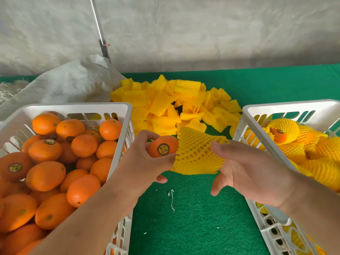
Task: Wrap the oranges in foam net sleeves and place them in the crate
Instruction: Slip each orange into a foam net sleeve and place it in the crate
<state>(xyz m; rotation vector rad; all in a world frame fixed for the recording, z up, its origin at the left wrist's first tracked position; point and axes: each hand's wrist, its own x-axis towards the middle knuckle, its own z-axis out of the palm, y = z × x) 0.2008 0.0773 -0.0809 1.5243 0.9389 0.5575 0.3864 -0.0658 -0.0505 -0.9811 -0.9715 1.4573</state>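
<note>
the left hand [147, 155] curled round a stickered orange [162, 146], held above the green mat [184, 218] between the two white crates. the right hand [244, 172] pinched a stretched yellow foam net sleeve [196, 155] touching the orange. bare mat lay open beneath them. the left crate [103, 106] and right crate [257, 107] were cut off by the frame edges; the right fingertips were hidden behind the sleeve.
</note>
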